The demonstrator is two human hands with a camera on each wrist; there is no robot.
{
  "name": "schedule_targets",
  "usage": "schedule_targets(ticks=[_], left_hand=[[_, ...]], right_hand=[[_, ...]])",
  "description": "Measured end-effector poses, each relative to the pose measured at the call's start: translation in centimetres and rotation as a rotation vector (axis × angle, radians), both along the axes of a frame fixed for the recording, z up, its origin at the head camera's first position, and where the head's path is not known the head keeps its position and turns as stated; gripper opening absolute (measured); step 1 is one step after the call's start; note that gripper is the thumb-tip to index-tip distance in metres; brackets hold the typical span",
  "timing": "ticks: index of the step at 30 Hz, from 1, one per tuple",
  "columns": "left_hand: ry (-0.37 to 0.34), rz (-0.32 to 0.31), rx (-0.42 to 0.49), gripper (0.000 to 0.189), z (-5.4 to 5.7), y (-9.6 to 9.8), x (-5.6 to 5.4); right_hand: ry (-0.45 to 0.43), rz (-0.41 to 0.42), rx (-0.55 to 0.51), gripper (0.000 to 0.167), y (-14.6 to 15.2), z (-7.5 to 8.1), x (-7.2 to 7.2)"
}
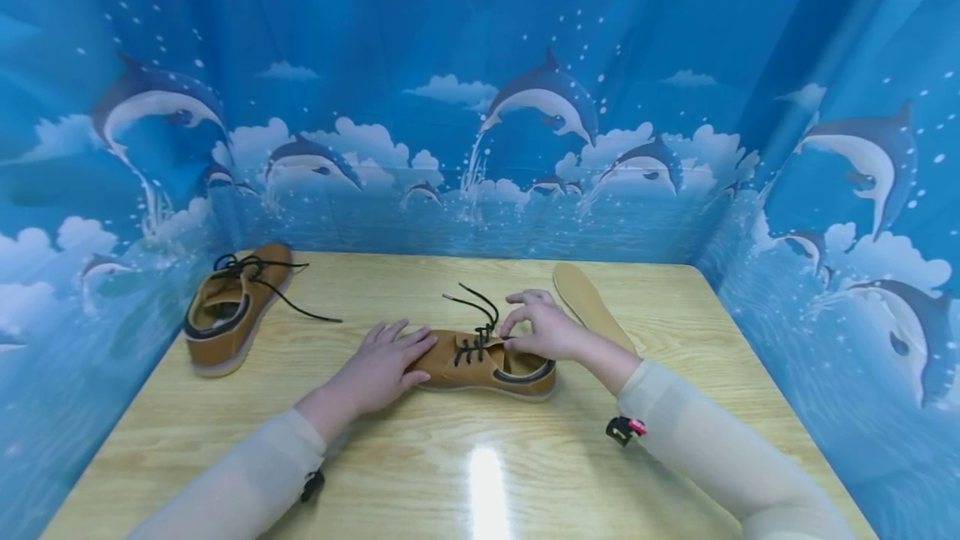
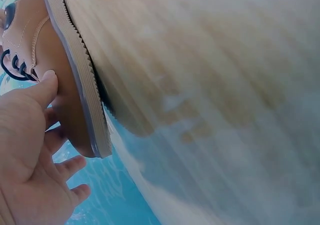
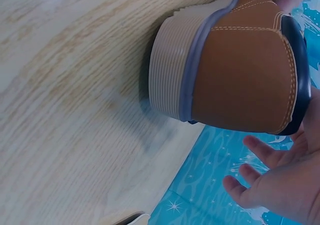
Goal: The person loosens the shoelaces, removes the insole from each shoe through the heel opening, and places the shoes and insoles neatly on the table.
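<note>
A brown lace-up shoe point(image 1: 446, 361) lies on the table with its toe to the left and its opening to the right. My left hand point(image 1: 386, 362) rests on the toe, fingers spread; in the left wrist view its thumb point(image 2: 48, 82) touches the upper. At the shoe's opening, the thumb and forefinger of my right hand point(image 1: 543, 327) pinch the tongue point(image 1: 495, 342). Black laces point(image 1: 472, 348) run through the eyelets, their loose ends lying beyond the shoe. In the right wrist view the heel point(image 3: 240, 80) hides the pinching fingertips.
A second brown shoe point(image 1: 251, 307), its black laces trailing, stands at the table's back left. A tan insole point(image 1: 592, 302) lies behind my right hand. Blue dolphin-print curtains point(image 1: 450, 40) enclose the wooden table point(image 1: 420, 473) at the back and sides.
</note>
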State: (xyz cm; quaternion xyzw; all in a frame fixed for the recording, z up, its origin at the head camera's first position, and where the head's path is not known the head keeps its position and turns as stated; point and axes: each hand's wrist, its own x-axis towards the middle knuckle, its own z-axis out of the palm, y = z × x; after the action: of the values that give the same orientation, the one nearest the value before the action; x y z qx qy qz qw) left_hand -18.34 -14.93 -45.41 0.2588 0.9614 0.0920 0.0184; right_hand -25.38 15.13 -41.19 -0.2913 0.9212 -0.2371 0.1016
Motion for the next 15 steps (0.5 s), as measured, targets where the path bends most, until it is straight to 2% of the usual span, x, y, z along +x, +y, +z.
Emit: schedule_targets(ticks=[15], left_hand=[[0.011,-0.002,-0.021,0.058,0.1,0.3,-1.6]], right_hand=[[0.007,-0.032,-0.008,0.009,0.3,-0.1,0.1]])
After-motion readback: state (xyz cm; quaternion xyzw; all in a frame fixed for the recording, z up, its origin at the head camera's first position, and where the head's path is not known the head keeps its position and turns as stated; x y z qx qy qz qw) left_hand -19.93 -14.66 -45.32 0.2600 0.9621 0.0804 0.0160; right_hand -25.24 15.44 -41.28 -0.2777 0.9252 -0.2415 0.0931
